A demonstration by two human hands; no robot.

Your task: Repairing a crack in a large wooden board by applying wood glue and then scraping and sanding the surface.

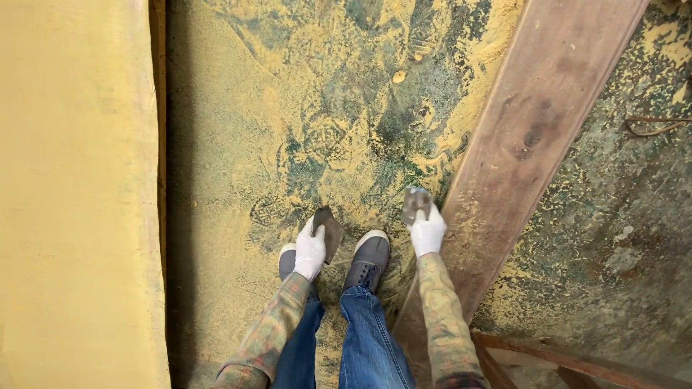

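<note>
Plaid sleeves (440, 317) and blue jeans (364, 338) fill the bottom of the view, above two grey shoes (367, 261) with pale toe caps standing on the floor (288, 108).

Taking the long wooden plank (530, 137) as landmark: it runs slantwise from the upper right down toward the legs. Far to its left a big yellow slab (76, 194) takes up the whole left edge. Between slab and plank, the floor is coated in yellow sawdust marked with shoe prints. To the plank's right the floor is flaky and dark green. Below the plank's lower end sits a reddish wooden frame (569, 360).

The right hand (427, 232), in a white glove, is clenched around a small grey scraper-like tool (416, 202), whose blade juts forward past the fingers, just beside the plank's left edge. The left hand (311, 251), also gloved in white, grips a dark flat piece (330, 232), perhaps sandpaper, which stands out to the right of its thumb, well left of the plank, over the left shoe.
</note>
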